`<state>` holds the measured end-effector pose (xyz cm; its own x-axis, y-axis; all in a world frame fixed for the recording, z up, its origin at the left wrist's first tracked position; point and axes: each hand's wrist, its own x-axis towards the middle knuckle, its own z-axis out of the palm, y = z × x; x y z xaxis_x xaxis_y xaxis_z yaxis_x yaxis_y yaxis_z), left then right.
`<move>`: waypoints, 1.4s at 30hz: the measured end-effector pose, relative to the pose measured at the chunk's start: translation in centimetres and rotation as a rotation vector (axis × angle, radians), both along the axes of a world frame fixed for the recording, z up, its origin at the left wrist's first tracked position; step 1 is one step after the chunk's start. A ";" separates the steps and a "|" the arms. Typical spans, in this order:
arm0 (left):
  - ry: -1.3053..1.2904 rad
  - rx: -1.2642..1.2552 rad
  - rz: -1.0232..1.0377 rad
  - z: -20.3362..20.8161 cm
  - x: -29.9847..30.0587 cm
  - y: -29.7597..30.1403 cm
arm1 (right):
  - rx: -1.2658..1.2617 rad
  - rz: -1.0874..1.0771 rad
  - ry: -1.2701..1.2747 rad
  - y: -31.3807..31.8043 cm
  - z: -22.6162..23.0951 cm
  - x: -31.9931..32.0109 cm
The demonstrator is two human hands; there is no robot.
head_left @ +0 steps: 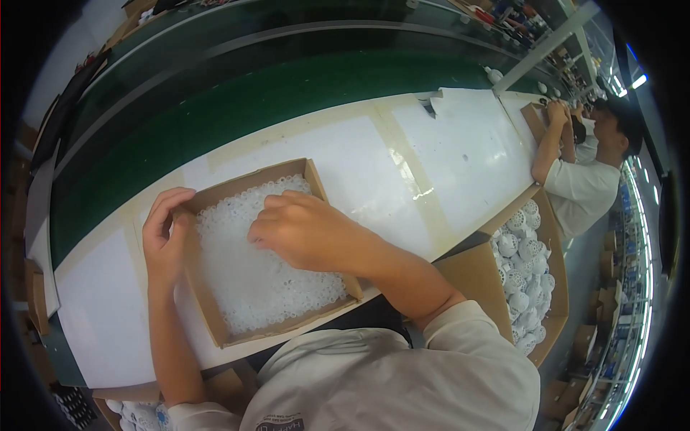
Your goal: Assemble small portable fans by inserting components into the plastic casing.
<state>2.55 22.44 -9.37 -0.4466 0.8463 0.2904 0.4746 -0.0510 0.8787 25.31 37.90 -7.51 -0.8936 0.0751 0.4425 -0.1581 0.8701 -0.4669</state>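
A shallow cardboard tray on the white worktop in front of me holds a thick layer of small translucent plastic rings. My left hand is at the tray's far left corner, fingers curved and apart from the thumb, touching the rim; nothing shows between them. Over the rings, right of the tray's middle, my right hand is closed, with fingertips pinched just above or in the pile. The hand itself hides whatever is in that pinch.
Right of me, an open carton holds many white perforated plastic parts; similar parts fill a box at lower left. A green conveyor belt runs beyond the white worktop. A co-worker works at far right, near a metal post.
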 end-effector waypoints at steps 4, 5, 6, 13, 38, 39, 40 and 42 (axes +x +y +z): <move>-0.049 0.031 0.017 -0.3 0.5 0.0 | -0.035 0.015 0.032 0.5 0.6 -0.5; -0.031 0.044 0.018 -0.5 0.4 0.2 | -0.026 0.018 0.017 0.6 0.8 -0.6; -0.011 0.046 0.027 -0.3 0.3 0.2 | -0.027 0.030 0.002 0.2 1.2 -0.5; -0.085 0.045 0.001 0.0 0.4 0.8 | -0.073 -0.005 -0.051 0.1 2.0 -0.9; -0.070 0.077 -0.003 -0.4 0.7 0.9 | -0.027 -0.048 -0.070 0.2 1.3 0.0; -0.073 0.075 0.000 -0.3 0.7 0.8 | -0.027 -0.043 -0.067 0.2 1.3 -0.1; -0.077 0.074 0.002 -0.2 0.7 0.8 | -0.024 -0.043 -0.056 0.2 1.2 -0.2; -0.085 0.068 0.009 -0.3 0.8 0.7 | -0.025 -0.044 -0.042 0.2 1.0 -0.2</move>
<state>3.38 23.19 -9.67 -0.4795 0.8218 0.3077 0.3995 -0.1078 0.9104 25.07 38.08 -6.53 -0.9069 0.1255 0.4022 -0.0997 0.8636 -0.4943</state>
